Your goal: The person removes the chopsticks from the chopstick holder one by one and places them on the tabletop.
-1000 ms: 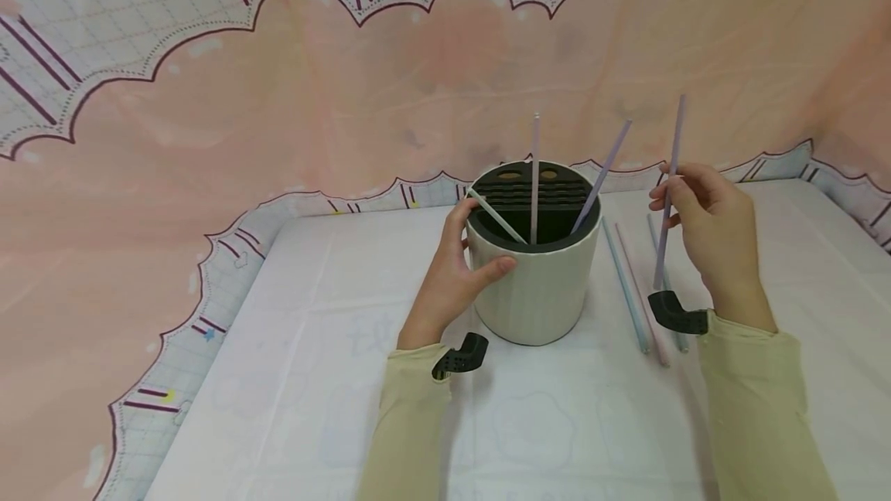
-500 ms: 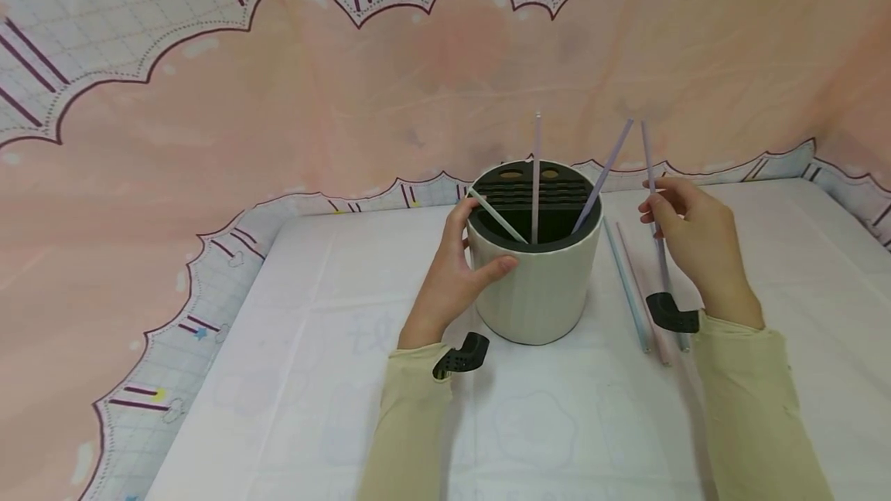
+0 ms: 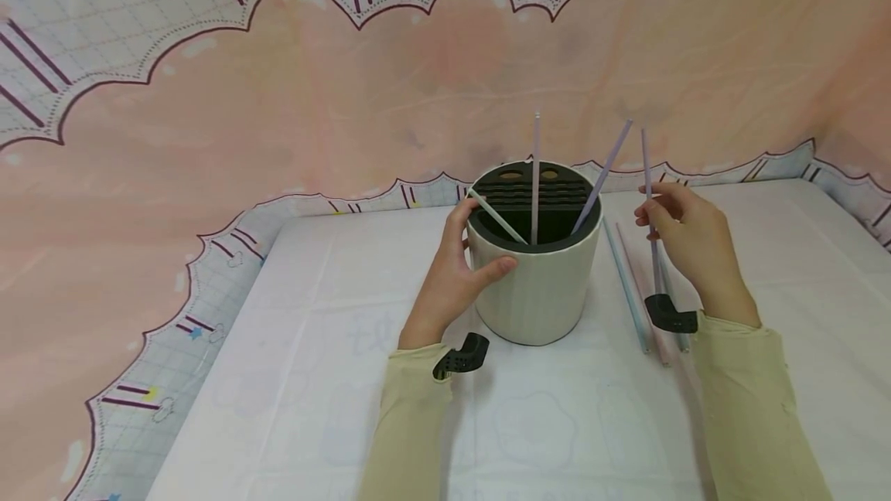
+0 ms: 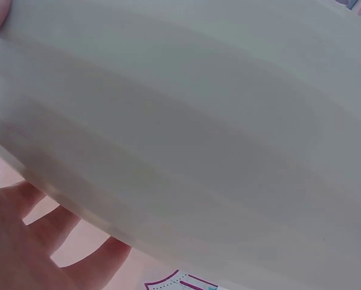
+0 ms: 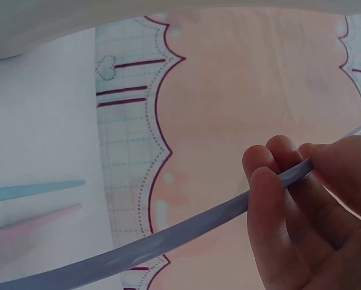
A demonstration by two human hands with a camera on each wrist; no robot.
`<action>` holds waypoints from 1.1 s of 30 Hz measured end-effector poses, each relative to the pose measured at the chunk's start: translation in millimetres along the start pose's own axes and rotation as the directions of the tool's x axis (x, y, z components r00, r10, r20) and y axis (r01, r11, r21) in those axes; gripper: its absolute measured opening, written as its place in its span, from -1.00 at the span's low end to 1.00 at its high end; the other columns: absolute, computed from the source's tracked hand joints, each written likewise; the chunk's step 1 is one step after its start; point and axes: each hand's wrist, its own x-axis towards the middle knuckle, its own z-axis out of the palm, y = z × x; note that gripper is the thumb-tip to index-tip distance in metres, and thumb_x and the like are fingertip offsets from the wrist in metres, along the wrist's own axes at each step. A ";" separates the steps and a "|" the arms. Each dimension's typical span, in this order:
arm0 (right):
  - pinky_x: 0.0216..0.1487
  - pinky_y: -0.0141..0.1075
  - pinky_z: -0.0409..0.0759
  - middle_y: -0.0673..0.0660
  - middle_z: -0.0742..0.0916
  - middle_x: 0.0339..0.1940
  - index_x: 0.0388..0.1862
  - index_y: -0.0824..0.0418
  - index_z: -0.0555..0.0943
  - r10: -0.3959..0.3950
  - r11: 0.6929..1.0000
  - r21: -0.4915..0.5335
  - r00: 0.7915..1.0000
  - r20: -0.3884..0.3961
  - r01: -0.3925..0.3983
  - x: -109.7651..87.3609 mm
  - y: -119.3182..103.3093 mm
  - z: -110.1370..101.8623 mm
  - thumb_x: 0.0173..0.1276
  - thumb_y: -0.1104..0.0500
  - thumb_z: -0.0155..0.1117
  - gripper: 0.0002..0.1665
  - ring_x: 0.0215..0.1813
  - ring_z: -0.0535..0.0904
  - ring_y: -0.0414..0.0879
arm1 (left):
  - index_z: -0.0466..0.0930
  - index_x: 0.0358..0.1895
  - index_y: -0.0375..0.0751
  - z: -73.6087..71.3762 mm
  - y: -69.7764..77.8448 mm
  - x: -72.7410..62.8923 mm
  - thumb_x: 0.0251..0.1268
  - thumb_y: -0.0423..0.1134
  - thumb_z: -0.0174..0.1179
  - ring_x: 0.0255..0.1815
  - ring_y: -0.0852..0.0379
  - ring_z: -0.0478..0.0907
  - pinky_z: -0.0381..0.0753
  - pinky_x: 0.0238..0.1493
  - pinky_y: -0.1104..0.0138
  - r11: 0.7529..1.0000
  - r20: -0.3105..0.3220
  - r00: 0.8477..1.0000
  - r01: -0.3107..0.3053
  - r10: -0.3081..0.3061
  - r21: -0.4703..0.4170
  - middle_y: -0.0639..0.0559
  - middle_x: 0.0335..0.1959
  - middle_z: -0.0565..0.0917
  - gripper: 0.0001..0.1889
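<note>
Head view: we've got the left hand (image 3: 448, 284) gripping the left side of a white cylindrical container (image 3: 536, 300) with a dark, ridged insert (image 3: 518, 185); thumb on the front wall, fingers around the far side near the rim. Container stands upright on the white cloth-covered table (image 3: 334, 408). We count 3 thin sticks in its front opening: 1 pale green stick (image 3: 497, 215) leaning left, 1 pale pink stick (image 3: 535, 168) near vertical, 1 purple stick (image 3: 605, 168) leaning right. Right hand (image 3: 699, 246) pinches another stick, the slim lilac stick (image 3: 646, 161), nearly upright, right of the container and apart from it; its lower end goes behind the black wrist mount (image 3: 670, 314). Light blue stick (image 3: 629, 292) and pink stick (image 3: 643, 296) lie on the table between container and right hand; a 3rd lying stick (image 3: 685, 343) is partly hidden.

Left wrist view: container wall fills most of it. We see 3 fingers lower left, spread with gaps, reaching behind the wall; thumb just in the top left corner.

Right wrist view: thumb and fingers pinch the lilac stick, which runs diagonally; 3 fingers sit close together.
</note>
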 end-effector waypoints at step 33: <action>-0.33 -0.32 0.52 0.13 0.63 -0.21 0.19 0.13 0.36 -0.025 0.998 -0.044 0.981 0.191 0.034 -0.2 -2.6 17.2 0.39 -0.07 -0.13 -0.51 -0.29 0.54 -0.05 | -0.06 0.28 0.43 0.1 -3.5 -0.8 -0.19 0.39 0.16 0.28 0.37 0.03 0.16 0.23 0.19 1.000 0.002 1.000 0.010 -0.010 -0.008 0.38 0.31 0.03 -0.13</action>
